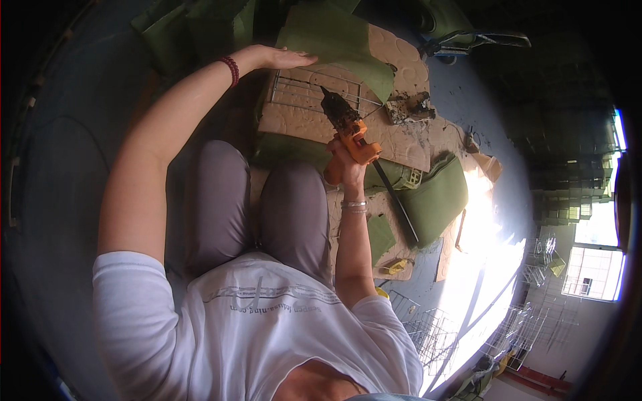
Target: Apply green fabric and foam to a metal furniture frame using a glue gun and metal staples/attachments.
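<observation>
My right hand (349, 166) is wrapped round the handle of an orange glue gun (362, 142). Its nozzle is caked in dark residue and points toward the far left; a long dark stick (398, 200) trails from its rear. My left hand (284, 58) is stretched out flat, fingers extended, at the near left edge of a green sheet (328, 33). Whether the thumb grips the sheet's edge is hidden. Below the sheet, a metal wire grid (297, 90) lies on cardboard (394, 144), partly covered by it. The nozzle tip hovers over the grid.
A dark-smeared block (406, 108) lies on the cardboard's right side. Folded green material (438, 197) and a yellow object (396, 266) are to the right. More green sheets (207, 30) stand at far left; wire racks (428, 334) are at lower right.
</observation>
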Demonstrator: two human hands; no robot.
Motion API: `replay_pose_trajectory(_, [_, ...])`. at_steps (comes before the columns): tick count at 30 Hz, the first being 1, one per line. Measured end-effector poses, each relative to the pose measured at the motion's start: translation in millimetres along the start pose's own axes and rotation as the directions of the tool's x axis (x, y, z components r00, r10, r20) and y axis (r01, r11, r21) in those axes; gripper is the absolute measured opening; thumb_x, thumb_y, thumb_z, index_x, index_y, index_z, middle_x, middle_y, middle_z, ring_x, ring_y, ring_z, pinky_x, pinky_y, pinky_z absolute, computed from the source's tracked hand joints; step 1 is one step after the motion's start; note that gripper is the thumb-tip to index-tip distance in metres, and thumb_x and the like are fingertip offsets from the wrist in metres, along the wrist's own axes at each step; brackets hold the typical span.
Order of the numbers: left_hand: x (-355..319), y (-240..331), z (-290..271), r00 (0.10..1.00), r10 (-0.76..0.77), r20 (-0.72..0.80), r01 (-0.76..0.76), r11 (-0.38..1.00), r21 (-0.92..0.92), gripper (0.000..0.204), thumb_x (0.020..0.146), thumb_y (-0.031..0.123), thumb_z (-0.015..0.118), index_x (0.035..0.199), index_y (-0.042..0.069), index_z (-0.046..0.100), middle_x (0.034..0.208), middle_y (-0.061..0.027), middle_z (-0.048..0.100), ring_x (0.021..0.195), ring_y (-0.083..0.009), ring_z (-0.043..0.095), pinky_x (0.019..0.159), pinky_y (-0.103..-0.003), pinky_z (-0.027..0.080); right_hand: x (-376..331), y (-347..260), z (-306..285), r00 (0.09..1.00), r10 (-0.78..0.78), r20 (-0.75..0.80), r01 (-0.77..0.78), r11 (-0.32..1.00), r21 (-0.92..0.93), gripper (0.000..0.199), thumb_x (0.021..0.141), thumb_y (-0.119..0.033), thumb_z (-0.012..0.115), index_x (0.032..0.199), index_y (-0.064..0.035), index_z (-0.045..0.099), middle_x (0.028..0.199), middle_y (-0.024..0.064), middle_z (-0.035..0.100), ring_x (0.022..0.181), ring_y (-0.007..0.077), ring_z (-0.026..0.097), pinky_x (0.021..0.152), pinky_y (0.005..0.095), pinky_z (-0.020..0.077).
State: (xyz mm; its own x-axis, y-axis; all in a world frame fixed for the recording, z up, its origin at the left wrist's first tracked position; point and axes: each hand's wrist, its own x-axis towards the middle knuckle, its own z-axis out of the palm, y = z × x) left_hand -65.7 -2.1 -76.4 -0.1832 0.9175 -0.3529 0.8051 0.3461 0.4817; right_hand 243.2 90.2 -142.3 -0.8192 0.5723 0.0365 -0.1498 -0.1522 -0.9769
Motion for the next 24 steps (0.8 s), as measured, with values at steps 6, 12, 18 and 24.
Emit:
replay_pose_trajectory(6, [-5, 9, -2, 1.0, 0.002, -0.007, -0.002, 1.0, -0.028, 0.068, 0.09, 0.062, 0.006, 0.145, 0.021, 0.01, 0.151, -0.0073, 0.006, 0.139, -0.0188, 0.007, 0.114, -0.037, 0.005, 0, 0, -1, 1.0, -0.014, 0.0, 0.014, 1.0, -0.018, 0.026, 0.079, -0.006, 0.063, 0.103, 0.0015, 0.057, 0.087, 0.005, 0.059, 0.079, 0.0142, 0.057, 0.072, 0.0278, 0.0461])
replay_pose_trajectory(12, [-10, 18, -3, 0.999, -0.033, -0.015, 0.032, 0.998, -0.055, 0.072, 0.089, 0.065, 0.008, 0.145, 0.019, 0.011, 0.151, -0.0068, 0.006, 0.139, -0.018, 0.007, 0.114, -0.036, 0.005, 3, 4, 4, 0.999, -0.021, 0.04, 0.024, 0.998, -0.06, 0.026, 0.079, -0.009, 0.065, 0.102, 0.0008, 0.057, 0.088, 0.0049, 0.06, 0.08, 0.0138, 0.057, 0.073, 0.0275, 0.0461])
replay_pose_trajectory(18, [-9, 9, -3, 1.0, -0.008, -0.019, 0.008, 1.0, -0.022, 0.072, 0.089, 0.065, 0.008, 0.145, 0.02, 0.011, 0.151, -0.0086, 0.006, 0.139, -0.0187, 0.007, 0.114, -0.036, 0.004, 2, 0, 11, 1.0, -0.019, 0.013, 0.019, 1.0, -0.017, 0.026, 0.079, -0.008, 0.065, 0.102, 0.0012, 0.058, 0.089, 0.0055, 0.06, 0.081, 0.0143, 0.058, 0.073, 0.0283, 0.0465])
replay_pose_trajectory(24, [-3, 9, -2, 1.0, -0.027, -0.006, 0.027, 0.999, -0.03, 0.07, 0.089, 0.063, 0.005, 0.145, 0.022, 0.009, 0.151, -0.0099, 0.005, 0.139, -0.0198, 0.006, 0.114, -0.036, 0.004, 1, 3, -2, 1.0, -0.021, -0.024, 0.021, 1.0, 0.018, 0.027, 0.077, -0.003, 0.063, 0.103, 0.0024, 0.057, 0.089, 0.0056, 0.059, 0.08, 0.0144, 0.057, 0.071, 0.0287, 0.0465])
